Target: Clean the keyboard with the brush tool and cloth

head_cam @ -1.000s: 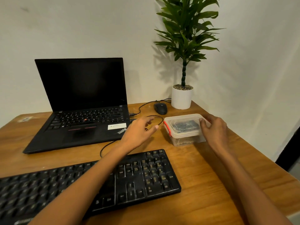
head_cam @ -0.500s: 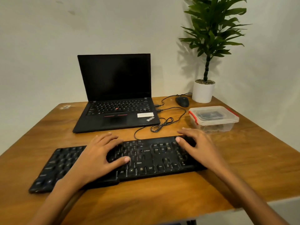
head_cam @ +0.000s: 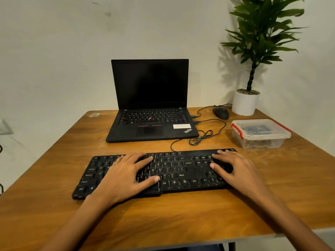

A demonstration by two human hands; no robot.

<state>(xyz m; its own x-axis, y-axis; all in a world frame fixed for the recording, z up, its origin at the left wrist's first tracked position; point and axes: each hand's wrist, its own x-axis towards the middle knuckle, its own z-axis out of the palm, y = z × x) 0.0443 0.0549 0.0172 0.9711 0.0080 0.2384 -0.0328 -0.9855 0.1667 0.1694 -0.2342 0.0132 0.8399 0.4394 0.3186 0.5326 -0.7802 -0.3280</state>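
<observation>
The black keyboard (head_cam: 155, 173) lies near the front edge of the wooden table (head_cam: 54, 205), its cable looping back toward the laptop (head_cam: 152, 105). Both hands rest flat on the keys, fingers spread and gripping nothing: the left hand (head_cam: 126, 175) over the letters, the right hand (head_cam: 235, 171) over the number pad. No brush or cloth shows, so cleaning seems not yet begun; the tools may sit inside the lidded plastic container (head_cam: 261, 134) just behind, though its contents are unclear. Farther back stand a mouse (head_cam: 221, 113) and a potted plant (head_cam: 253, 69) against a plain pale wall (head_cam: 63, 51).
</observation>
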